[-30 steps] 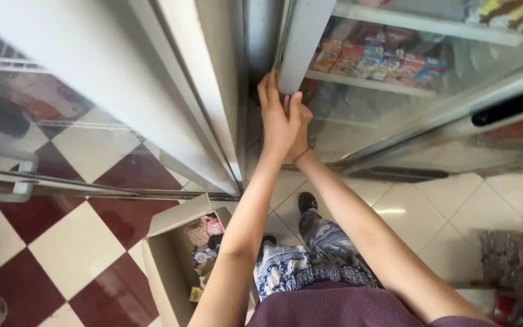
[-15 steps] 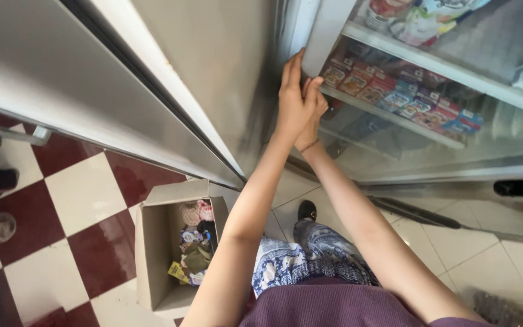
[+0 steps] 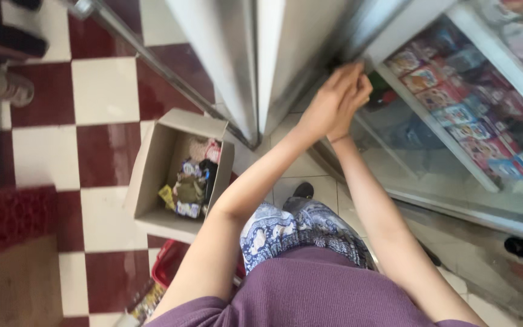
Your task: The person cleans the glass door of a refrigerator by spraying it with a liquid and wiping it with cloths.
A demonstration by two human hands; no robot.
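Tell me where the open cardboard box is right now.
The cardboard box sits on the checkered floor at the person's left, below the steel cabinet door and beside the left forearm.

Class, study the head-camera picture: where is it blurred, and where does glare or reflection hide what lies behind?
Head view: the left hand and right hand, pressed together at the glass door's edge, are softly motion-blurred; pale reflections wash over the glass door, dimming the packets behind; the cardboard box on the checked floor shows more clearly.
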